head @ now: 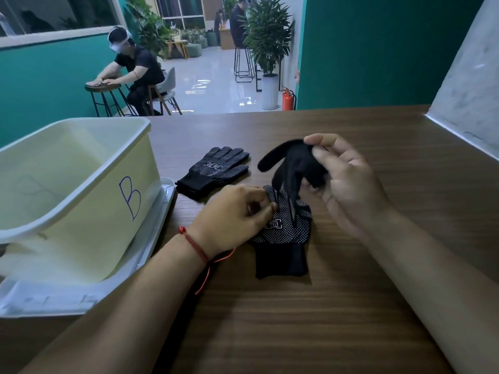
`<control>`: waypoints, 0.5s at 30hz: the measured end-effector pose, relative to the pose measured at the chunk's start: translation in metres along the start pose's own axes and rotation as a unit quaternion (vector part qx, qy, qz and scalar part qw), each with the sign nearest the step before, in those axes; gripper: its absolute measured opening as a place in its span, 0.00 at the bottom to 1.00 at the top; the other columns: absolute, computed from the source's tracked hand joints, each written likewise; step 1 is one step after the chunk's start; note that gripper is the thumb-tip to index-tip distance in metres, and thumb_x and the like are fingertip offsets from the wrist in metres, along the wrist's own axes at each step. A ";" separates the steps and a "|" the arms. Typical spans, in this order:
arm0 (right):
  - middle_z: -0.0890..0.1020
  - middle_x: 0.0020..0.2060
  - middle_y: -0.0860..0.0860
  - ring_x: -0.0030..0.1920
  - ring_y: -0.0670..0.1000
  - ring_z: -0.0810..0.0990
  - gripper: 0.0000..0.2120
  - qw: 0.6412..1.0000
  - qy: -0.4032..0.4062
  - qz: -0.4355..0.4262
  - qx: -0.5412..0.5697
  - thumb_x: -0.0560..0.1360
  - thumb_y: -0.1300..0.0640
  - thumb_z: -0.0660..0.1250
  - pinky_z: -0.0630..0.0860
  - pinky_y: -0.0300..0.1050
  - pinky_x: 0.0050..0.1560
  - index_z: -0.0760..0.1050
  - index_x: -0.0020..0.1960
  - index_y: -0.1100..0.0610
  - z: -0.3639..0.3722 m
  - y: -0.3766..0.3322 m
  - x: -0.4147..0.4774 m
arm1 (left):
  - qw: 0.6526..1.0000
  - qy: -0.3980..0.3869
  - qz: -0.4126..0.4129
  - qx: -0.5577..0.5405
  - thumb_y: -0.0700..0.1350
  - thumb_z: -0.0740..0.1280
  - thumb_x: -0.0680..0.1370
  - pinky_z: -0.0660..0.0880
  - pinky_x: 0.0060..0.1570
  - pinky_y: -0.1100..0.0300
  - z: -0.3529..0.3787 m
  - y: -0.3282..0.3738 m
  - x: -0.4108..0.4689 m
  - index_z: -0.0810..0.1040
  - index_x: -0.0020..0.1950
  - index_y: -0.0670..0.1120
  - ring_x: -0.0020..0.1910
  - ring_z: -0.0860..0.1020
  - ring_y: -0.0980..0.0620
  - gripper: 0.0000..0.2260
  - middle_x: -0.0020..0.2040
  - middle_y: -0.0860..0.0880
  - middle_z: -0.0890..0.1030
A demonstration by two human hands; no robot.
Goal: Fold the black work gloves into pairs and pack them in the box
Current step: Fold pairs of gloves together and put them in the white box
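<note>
My left hand (237,211), the one with the red cord (197,247) at the wrist, is curled, finger and thumb pinching the dotted palm of the glove pair (283,238) in the middle of the frame and pinning it to the bench (297,333). The cuff lies flat, pointing toward the bottom edge. My right hand (348,182), just right of centre, grips the glove fingers (291,163), which are lifted clear of the bench and bunched, one sticking out to the left. I judge this to be the fold itself: the finger end turning back over the palm. To do it well I would hold the left pinch low and firm at the fold line so the layers don't slide apart. I'd bring the fingers straight down toward the cuff rather than across, and gather the stray one in before it lands, since knit this soft will likely spring open. Then I'd press the bundle flat before letting go. The other gloves (213,168) lie flat, dots up, just above and left of my left hand. The box (81,147), marked B, fills the left of the frame and stands on a white tray (162,209). In the part of its inside I can see, no gloves are packed yet.
</note>
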State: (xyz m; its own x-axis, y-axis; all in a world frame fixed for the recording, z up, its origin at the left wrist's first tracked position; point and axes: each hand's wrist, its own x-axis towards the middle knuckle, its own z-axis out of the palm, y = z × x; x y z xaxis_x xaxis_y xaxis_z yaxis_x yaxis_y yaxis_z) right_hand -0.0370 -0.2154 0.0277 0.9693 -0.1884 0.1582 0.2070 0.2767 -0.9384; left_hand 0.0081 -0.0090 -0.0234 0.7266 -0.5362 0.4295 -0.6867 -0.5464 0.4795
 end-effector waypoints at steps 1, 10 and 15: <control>0.85 0.49 0.55 0.40 0.49 0.84 0.12 0.999 -0.025 0.009 0.038 0.87 0.64 0.58 0.79 0.40 0.36 0.80 0.58 0.53 0.004 -0.001 0.001 | 0.999 0.011 -0.007 -0.032 0.50 0.69 0.81 0.73 0.37 0.56 -0.003 0.001 0.000 0.78 0.37 0.46 0.34 0.76 0.56 0.14 0.32 0.53 0.78; 0.78 0.75 0.48 0.70 0.54 0.81 0.29 0.979 -0.156 0.050 0.123 0.84 0.68 0.54 0.78 0.52 0.64 0.69 0.80 0.47 0.001 0.007 0.009 | 0.998 0.018 -0.053 -0.022 0.52 0.65 0.79 0.73 0.36 0.48 -0.012 -0.015 -0.001 0.80 0.35 0.40 0.31 0.78 0.46 0.19 0.29 0.45 0.78; 0.84 0.67 0.54 0.65 0.57 0.85 0.25 0.977 -0.125 0.158 0.063 0.83 0.70 0.57 0.80 0.51 0.60 0.74 0.76 0.54 -0.012 0.012 -0.008 | 0.998 -0.013 -0.050 -0.031 0.53 0.65 0.80 0.77 0.38 0.50 -0.013 -0.017 0.000 0.86 0.39 0.49 0.34 0.83 0.49 0.15 0.32 0.49 0.83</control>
State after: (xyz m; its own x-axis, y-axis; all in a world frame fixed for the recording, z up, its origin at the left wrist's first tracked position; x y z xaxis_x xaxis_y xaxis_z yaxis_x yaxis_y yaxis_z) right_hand -0.0436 -0.2222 0.0117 0.9865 0.1564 -0.0491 -0.1089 0.4012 -0.9095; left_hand 0.0201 0.0085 -0.0208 0.7900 -0.4975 0.3584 -0.6077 -0.5577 0.5654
